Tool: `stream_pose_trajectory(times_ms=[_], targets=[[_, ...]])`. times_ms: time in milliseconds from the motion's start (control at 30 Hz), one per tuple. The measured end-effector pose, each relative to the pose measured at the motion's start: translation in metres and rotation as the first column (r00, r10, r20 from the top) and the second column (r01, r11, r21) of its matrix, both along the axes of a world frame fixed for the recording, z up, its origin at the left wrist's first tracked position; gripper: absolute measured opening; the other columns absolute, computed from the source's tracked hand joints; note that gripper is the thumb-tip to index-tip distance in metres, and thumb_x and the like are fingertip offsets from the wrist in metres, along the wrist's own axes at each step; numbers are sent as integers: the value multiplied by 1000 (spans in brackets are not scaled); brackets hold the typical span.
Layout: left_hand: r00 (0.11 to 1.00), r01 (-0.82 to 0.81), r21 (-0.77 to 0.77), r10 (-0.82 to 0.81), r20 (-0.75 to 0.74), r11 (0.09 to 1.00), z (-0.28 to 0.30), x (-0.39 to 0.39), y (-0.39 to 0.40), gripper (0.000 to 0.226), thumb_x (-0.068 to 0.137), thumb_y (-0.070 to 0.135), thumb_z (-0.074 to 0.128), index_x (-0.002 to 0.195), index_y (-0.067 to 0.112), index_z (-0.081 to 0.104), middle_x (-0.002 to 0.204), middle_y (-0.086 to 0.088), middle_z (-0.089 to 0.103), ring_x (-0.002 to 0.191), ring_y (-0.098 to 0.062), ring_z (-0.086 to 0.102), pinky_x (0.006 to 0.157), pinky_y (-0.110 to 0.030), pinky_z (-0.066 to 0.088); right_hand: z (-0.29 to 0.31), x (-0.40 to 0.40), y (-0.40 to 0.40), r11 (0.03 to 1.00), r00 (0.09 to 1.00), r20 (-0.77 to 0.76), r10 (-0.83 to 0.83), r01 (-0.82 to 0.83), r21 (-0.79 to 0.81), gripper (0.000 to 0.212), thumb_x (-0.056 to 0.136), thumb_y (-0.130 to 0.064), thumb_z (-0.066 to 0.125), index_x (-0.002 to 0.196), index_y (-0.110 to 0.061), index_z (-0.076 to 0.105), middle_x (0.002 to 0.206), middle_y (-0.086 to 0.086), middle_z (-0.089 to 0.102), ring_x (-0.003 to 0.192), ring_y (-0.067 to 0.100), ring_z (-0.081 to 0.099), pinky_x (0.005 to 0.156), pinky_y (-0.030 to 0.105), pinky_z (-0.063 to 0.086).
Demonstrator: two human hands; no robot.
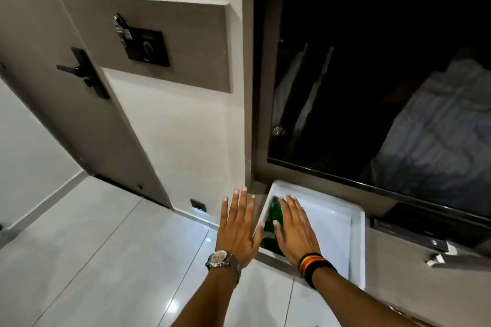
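Both hands held flat above an opened white compartment (358,233) set low in the cabinetry. The left hand (237,223) and right hand (295,228) have straight, spread fingers; neither grip is closed on anything. The green bottle (275,208) stands inside the compartment at its left wall, partly hidden by the right hand; contact cannot be judged. It looks like glass, so probably stiff, weighty, breakable and perhaps slick; the neck or upper body seems the best place to take hold. The compartment rim crowds the bottle on the left. A dark glass door (372,87) rises behind, tiled floor (106,247) lies to the left, and a handle (82,71) marks the room door.
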State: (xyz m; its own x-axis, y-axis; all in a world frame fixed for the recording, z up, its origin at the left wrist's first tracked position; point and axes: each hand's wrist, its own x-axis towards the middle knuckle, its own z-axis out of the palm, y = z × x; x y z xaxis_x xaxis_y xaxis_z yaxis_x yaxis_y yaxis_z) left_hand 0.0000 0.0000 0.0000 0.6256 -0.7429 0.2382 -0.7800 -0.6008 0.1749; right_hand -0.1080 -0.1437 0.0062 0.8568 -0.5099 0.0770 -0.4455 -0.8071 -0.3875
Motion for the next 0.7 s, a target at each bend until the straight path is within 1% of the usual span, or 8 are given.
stream_pose_trajectory(times_ms=[100,167,267,367,467,533,633,700], targets=[[998,-38,27,39,-52,999,-13,-15,-8,75,104,53,34,167,12,34,177,-17,26,163,-38,24,133,-50,-4,-24,2,-22,998,982,-188,-31,40,48,75,103,-46,37,161,-14,2,171,9,-6,158,27,-6,129,40,4],[995,-48,40,51,-85,998,-22,-27,-6,75,105,55,32,168,15,33,178,-15,24,164,-36,21,134,-49,-7,-37,10,-30,993,961,-276,-14,45,106,87,100,-55,43,161,-14,-3,170,10,-12,157,30,-11,129,44,4],[991,-52,79,62,-122,995,-30,-36,0,74,104,55,34,166,14,35,176,-15,29,163,-37,24,133,-51,2,-52,24,-37,991,943,-334,15,29,128,110,89,-70,51,160,-12,-9,168,13,-17,156,33,-16,127,46,1],[991,-90,125,101,-83,988,-37,-40,7,74,104,54,36,165,13,38,174,-17,34,161,-39,29,131,-52,4,-67,33,-37,989,921,-388,22,37,144,121,83,-74,55,159,-9,-12,167,16,-20,155,35,-19,127,50,0],[986,-118,158,134,-95,980,-38,-36,6,74,103,54,38,165,12,39,173,-17,36,160,-39,31,131,-49,-3,-77,39,-30,985,923,-385,-9,74,154,114,87,-65,56,159,-7,-10,167,18,-18,154,37,-19,127,53,-1],[981,-123,164,145,-129,979,-36,-32,4,74,104,55,36,165,12,38,173,-17,35,160,-39,28,131,-49,-3,-75,44,-27,978,939,-340,-54,119,171,102,92,-53,56,160,-6,-4,169,18,-11,155,38,-14,127,53,1],[979,-118,149,140,-146,982,-35,-24,3,73,106,56,30,165,14,37,176,-16,29,162,-37,21,130,-54,4,-75,46,-29,962,961,-255,-109,166,218,81,99,-32,55,160,-7,7,170,15,2,157,35,-4,129,48,7],[971,-123,112,143,-191,986,-35,-14,4,75,108,59,22,168,16,32,179,-13,20,165,-34,12,131,-54,2,-71,42,-31,931,968,-195,-158,212,297,76,99,-19,55,160,-12,11,169,13,11,157,34,10,127,47,18]])
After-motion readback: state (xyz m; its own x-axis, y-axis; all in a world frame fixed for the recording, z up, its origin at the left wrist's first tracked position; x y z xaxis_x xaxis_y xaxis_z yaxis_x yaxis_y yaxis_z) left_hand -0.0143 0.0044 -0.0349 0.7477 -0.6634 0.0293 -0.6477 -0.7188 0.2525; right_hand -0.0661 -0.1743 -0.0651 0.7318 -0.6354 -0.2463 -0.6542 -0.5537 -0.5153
